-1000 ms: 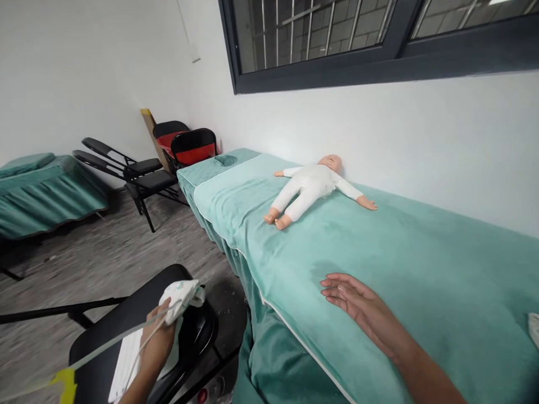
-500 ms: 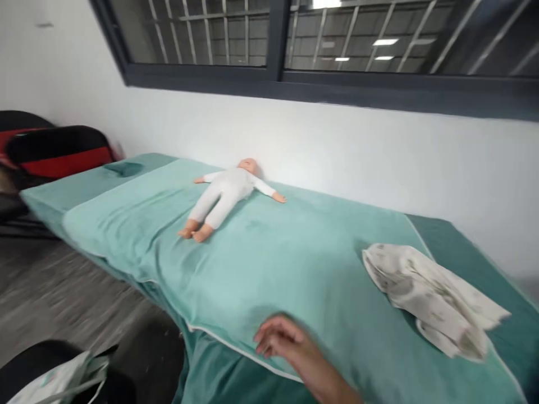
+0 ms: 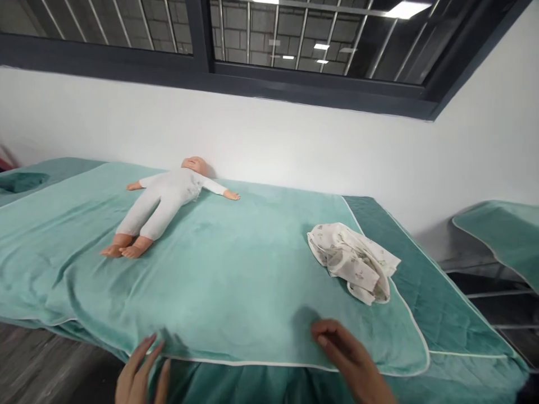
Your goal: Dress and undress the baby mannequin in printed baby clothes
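My left hand (image 3: 141, 373) is at the front edge of the bed with its fingers spread, holding nothing. Further right, my right hand (image 3: 347, 356) hovers over the front part of the light green blanket (image 3: 248, 280). Its fingers are loosely curled, with a gap between thumb and forefinger and nothing seen in it. Beyond that hand, a crumpled white patterned cloth (image 3: 351, 261) lies at the blanket's right side. A baby doll (image 3: 168, 196) in a white suit lies on its back at the left, arms out, head toward the wall.
Darker green quilted bedding (image 3: 438, 292) shows past the blanket's right edge. A white wall (image 3: 269, 143) with a dark-framed window (image 3: 236, 84) stands behind the bed. At the far right is another green-covered surface (image 3: 509, 230); at the far left, a dark green bundle (image 3: 23, 180).
The view has swung to the right and closer to the bed. My left hand has come into view at the front edge. The doll and cloth lie as before.
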Tool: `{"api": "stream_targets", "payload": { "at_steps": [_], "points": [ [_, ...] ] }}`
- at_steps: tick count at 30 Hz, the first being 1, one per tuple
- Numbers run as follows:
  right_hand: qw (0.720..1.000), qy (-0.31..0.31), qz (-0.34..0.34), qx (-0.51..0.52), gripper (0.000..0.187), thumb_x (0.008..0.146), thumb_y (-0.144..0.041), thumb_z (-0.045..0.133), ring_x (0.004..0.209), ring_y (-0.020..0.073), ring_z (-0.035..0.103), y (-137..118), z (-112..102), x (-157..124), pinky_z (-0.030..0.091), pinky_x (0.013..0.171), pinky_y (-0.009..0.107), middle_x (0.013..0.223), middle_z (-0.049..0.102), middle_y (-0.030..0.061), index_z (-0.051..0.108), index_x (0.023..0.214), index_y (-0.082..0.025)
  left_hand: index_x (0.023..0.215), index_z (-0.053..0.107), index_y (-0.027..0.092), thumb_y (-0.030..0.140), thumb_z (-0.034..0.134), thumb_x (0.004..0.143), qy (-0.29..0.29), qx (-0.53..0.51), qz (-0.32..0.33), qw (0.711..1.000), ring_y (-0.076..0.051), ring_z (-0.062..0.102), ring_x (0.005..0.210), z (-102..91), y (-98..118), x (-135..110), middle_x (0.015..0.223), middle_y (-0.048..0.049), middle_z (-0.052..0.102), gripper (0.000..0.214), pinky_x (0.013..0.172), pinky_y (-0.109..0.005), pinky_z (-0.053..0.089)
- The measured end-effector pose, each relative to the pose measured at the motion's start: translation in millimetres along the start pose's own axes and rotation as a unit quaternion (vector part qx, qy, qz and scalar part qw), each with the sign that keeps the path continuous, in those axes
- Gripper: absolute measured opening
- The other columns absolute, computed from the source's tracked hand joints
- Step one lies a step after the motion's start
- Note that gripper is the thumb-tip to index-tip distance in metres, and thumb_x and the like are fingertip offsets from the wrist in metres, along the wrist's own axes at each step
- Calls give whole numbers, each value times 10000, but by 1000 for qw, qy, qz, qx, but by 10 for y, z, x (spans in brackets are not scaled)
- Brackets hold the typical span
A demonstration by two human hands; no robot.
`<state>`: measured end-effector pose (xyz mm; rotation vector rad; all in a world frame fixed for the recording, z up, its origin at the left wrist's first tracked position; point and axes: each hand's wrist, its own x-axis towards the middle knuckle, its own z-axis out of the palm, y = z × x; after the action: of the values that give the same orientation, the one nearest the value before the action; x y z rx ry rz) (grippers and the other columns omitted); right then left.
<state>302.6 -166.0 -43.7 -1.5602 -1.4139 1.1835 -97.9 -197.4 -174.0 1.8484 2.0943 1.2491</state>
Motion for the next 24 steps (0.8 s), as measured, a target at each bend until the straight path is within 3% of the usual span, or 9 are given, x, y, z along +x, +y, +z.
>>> {"api": "stream_targets", "payload": {
  "at_steps": [3, 6, 9, 12, 14, 15, 18, 21, 24],
  "points": [
    [976, 153, -107, -115, 281, 891, -501, 610, 1087, 290, 610, -117, -352, 297, 498, 940, 438, 1198, 655, 89, 650, 1072, -290, 1351, 509, 369, 255, 535, 916, -29, -54, 97, 993, -296, 465, 1397, 286, 591, 394, 1439, -39, 534, 451, 1163, -560, 405],
    [895, 252, -208, -304, 304, 921, -389, 567, 1248, 325, 531, -185, -592, 637, 420, 1071, 509, 1297, 615, 118, 617, 1183, -244, 1315, 548, 270, 252, 475, 973, -80, -106, 163, 978, -255, 524, 1331, 662, 1279, 825, 1376, -75, 595, 350, 1129, -499, 446],
    [814, 279, -189, -473, 366, 899, -307, 594, 1276, 366, 507, -215, -700, 905, 403, 1066, 553, 1354, 599, 137, 597, 1247, -194, 1309, 566, 230, 305, 458, 995, -171, -117, 203, 957, -233, 581, 1234, 1094, 1910, 1229, 1296, -84, 648, 340, 1103, -448, 460],
    [779, 258, -143, -553, 239, 895, -263, 597, 1161, 359, 579, -247, -732, 1061, 462, 948, 511, 1264, 655, 121, 642, 1121, -201, 1388, 519, 208, 364, 469, 990, -245, -114, 226, 936, -251, 548, 1278, 1507, 2396, 1569, 1376, -111, 601, 431, 1093, -426, 453],
    [788, 234, -145, -551, 131, 913, -243, 554, 1081, 339, 611, -286, -749, 1116, 474, 881, 466, 1145, 694, 109, 653, 992, -211, 1468, 442, 204, 405, 488, 977, -268, -98, 237, 929, -278, 482, 1354, 1740, 2617, 1751, 1464, -138, 524, 532, 1119, -445, 414],
    [805, 220, -153, -529, 113, 918, -241, 539, 1042, 322, 624, -311, -759, 1133, 475, 857, 441, 1086, 705, 100, 645, 949, -216, 1489, 417, 215, 415, 510, 966, -281, -94, 243, 924, -282, 466, 1369, 1838, 2697, 1826, 1495, -138, 490, 568, 1128, -447, 397],
    [899, 166, -170, -369, 89, 914, -309, 564, 917, 247, 657, -387, -781, 1149, 485, 800, 361, 972, 717, 55, 615, 929, -238, 1426, 489, 248, 345, 606, 898, -302, -111, 247, 914, -305, 448, 1370, 2060, 2847, 1985, 1511, -123, 468, 550, 1149, -487, 335],
    [962, 149, -169, -157, 178, 883, -414, 624, 853, 192, 655, -464, -765, 1105, 486, 734, 302, 983, 713, 32, 594, 929, -245, 1093, 661, 230, 173, 600, 820, -298, -232, 195, 905, -273, 527, 1240, 2181, 2909, 2064, 1281, -90, 629, 285, 1112, -467, 344],
    [972, 171, -160, 16, 260, 845, -457, 685, 744, 155, 618, -567, -753, 995, 458, 620, 265, 962, 691, 23, 571, 934, -241, 802, 608, 203, 124, 560, 776, -266, -323, 126, 899, -217, 577, 1051, 2218, 2897, 2117, 1000, -52, 672, 96, 1003, -378, 417]
  ]
}}
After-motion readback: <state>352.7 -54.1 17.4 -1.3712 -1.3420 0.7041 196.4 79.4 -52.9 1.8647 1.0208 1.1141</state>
